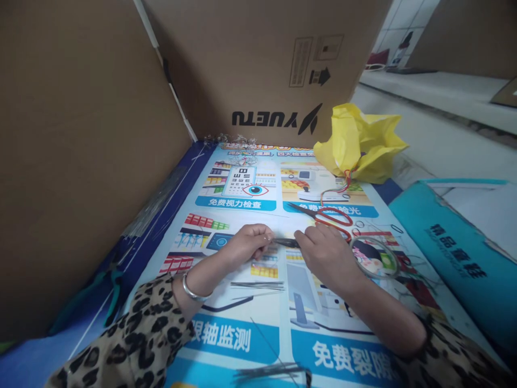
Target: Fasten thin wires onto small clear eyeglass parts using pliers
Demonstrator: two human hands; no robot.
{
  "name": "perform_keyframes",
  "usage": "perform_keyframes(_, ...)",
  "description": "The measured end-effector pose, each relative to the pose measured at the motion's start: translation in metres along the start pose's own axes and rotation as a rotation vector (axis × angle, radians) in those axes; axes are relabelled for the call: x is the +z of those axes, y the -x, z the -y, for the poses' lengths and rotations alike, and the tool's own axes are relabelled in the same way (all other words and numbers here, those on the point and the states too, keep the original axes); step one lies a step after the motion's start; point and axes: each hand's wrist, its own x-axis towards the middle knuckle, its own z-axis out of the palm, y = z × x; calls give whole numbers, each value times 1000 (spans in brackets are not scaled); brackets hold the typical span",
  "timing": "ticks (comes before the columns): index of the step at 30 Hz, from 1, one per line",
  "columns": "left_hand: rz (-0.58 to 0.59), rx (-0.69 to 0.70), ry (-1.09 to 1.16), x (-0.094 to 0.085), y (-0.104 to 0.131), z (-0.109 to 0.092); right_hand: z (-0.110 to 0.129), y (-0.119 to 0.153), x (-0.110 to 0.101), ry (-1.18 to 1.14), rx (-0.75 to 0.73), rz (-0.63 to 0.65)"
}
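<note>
My right hand (325,256) is closed around dark needle-nose pliers (286,242); their jaws point left, and the handles are hidden in my palm. My left hand (252,245) pinches at the tip of the jaws. Whatever sits between its fingers is too small to make out. Below my hands lies a small row of thin wires (258,285) on the printed poster (283,302). A second bundle of wires (270,370) rests nearer to me. Red-handled scissors (333,217) lie just beyond my right hand, and a roll of tape (375,257) is beside my right wrist.
Cardboard walls (258,64) stand behind and at left. A crumpled yellow paper (359,143) with coloured wires sits at back right, a teal box (452,258) at right. Green-handled pliers (115,275) and clear-wrapped wires (151,207) lie left. Twisted wire pieces (244,156) are at the back.
</note>
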Motion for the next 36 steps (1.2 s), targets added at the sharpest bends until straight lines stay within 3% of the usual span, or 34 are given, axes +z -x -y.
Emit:
perform_keyframes(12,27,-63,63,-1,1,-3,1,-1,-1,-50,-11,11)
perform_keyframes(22,41,14,99,1,3,-1,3,4,9,-112,71,-47)
perform_keyframes(36,105,-43,43,-4,3,0,2,3,11,-176,57,-64)
